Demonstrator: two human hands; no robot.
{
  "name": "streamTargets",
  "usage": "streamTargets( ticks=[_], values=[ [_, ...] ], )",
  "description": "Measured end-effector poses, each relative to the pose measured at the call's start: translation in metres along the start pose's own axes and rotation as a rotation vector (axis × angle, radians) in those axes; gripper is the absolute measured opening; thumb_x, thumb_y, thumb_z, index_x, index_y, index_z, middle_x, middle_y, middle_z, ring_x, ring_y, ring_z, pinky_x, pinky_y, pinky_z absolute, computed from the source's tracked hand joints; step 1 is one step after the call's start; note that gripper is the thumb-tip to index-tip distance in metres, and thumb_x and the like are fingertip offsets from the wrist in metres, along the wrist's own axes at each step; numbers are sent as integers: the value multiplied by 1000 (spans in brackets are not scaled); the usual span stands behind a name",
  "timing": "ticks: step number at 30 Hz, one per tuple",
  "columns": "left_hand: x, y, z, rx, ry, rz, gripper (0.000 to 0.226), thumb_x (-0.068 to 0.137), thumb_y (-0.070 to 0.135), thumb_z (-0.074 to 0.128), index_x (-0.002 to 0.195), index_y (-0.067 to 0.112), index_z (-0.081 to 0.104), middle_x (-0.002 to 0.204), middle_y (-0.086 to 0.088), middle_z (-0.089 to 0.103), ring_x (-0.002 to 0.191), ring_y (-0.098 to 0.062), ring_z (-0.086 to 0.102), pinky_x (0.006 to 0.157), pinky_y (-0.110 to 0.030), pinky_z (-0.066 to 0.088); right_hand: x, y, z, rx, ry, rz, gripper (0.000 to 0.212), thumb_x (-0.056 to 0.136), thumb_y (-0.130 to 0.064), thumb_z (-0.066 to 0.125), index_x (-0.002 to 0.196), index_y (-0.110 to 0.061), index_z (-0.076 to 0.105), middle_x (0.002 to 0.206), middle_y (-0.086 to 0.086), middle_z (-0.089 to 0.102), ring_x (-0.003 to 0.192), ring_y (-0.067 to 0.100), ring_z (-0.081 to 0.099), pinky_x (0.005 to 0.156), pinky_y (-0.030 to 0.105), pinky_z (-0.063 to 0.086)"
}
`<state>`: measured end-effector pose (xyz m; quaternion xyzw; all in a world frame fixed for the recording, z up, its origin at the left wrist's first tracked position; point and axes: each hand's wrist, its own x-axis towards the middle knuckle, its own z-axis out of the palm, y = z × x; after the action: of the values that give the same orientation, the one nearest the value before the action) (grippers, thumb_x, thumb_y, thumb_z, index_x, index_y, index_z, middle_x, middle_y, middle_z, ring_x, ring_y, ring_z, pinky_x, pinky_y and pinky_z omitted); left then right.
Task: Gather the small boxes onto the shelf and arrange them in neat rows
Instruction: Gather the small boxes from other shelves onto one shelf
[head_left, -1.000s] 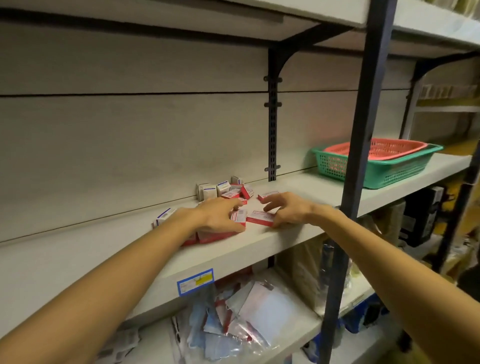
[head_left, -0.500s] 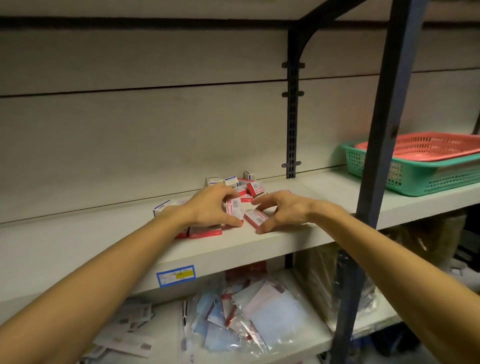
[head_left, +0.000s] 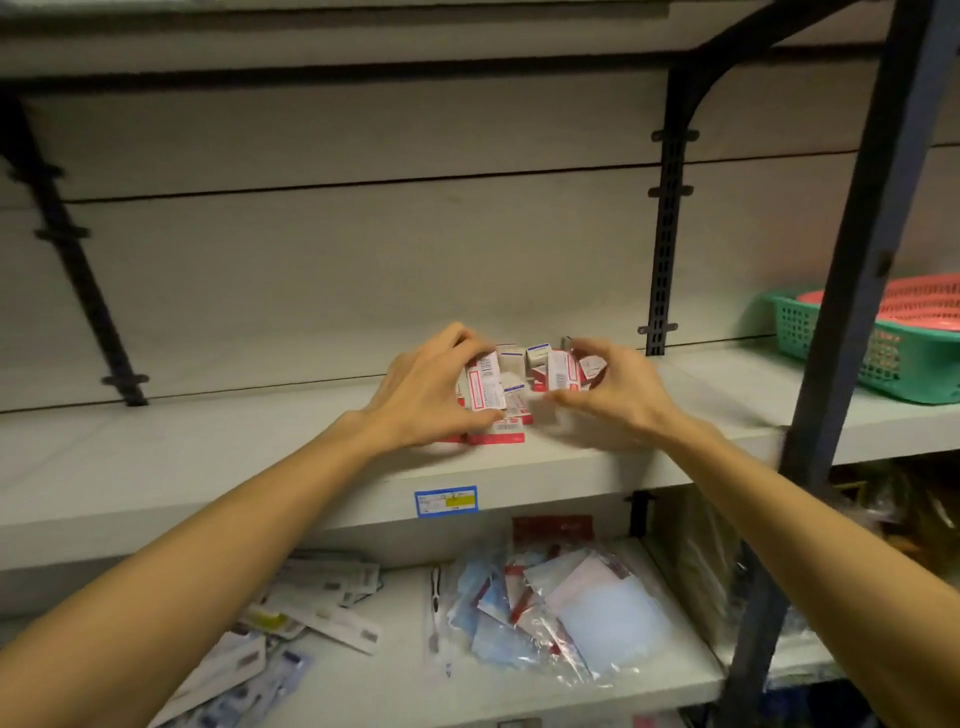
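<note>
Several small red-and-white boxes lie in a loose heap on the pale shelf, near its middle. My left hand grips one upright box between thumb and fingers at the heap's left side. My right hand holds another red-and-white box tilted up at the heap's right side. A flat red box lies at the front, under my left thumb. Boxes behind my hands are partly hidden.
A green basket with a red basket nested in it stands at the shelf's right end. A dark upright post rises in front right. Plastic packets and flat packs fill the shelf below. A blue-yellow label marks the shelf edge.
Both hands have lifted off the shelf surface and each has raised a box upright from the heap. The camera has shifted left and closer.
</note>
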<state>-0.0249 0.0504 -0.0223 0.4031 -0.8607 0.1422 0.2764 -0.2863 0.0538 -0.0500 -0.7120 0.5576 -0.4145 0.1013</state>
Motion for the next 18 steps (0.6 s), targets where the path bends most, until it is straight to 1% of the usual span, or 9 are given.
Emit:
streamTargets(
  ticks=[3,4,6,8,10,13,14,15,18],
  values=[
    [-31,-13,-22,39,43,-18,69,74,66,69,130,29,54,116,13,51,93,-7,56,66,-25,46,-3,-42,22,51,144,-107,84,71,-53,82,140,-17,51,129,1,61,97,15,64,86,38,58],
    [-44,-18,-31,52,60,-32,68,75,65,69,130,28,54,116,12,50,92,-7,55,65,-24,44,-6,-58,32,60,172,-141,82,71,-54,81,139,-19,52,128,0,60,93,14,64,81,37,59],
    [-73,-32,-52,72,92,-71,67,75,64,70,130,28,54,116,12,50,93,-8,55,65,-25,45,-12,-90,54,63,201,-209,79,71,-58,77,137,-23,53,126,-3,59,85,11,63,74,36,60],
    [-107,-48,-75,87,108,-113,68,75,64,71,130,28,54,116,12,50,94,-9,55,66,-26,46,-22,-121,76,84,214,-261,74,72,-55,78,135,-25,53,126,-4,58,77,9,64,67,33,59],
    [-145,-66,-100,99,120,-152,69,75,63,72,130,28,54,117,13,49,95,-9,55,68,-25,45,-35,-154,100,141,219,-282,68,74,-48,81,133,-26,54,126,-5,58,71,9,64,59,27,57],
    [-207,-93,-137,128,144,-226,72,74,65,72,133,28,53,117,13,49,99,-7,54,72,-27,49,-60,-206,138,215,227,-294,65,74,-43,83,130,-25,56,123,-8,58,69,9,63,60,15,49],
    [-227,-101,-150,143,149,-249,73,74,66,71,134,28,52,117,13,48,99,-6,53,73,-28,52,-69,-224,151,235,224,-307,64,74,-42,83,130,-25,57,122,-9,58,69,9,64,61,14,48],
    [-247,-110,-163,158,150,-272,75,74,68,70,134,28,51,118,13,48,99,-6,52,74,-28,53,-78,-242,164,256,219,-323,63,75,-42,83,129,-26,56,122,-10,58,70,9,64,62,15,49],
    [-309,-134,-200,187,147,-338,78,76,68,71,138,26,49,123,12,47,104,-5,52,81,-27,53,-105,-296,207,311,191,-362,59,76,-46,82,126,-32,55,121,-14,58,71,8,65,64,29,56]
  ],
)
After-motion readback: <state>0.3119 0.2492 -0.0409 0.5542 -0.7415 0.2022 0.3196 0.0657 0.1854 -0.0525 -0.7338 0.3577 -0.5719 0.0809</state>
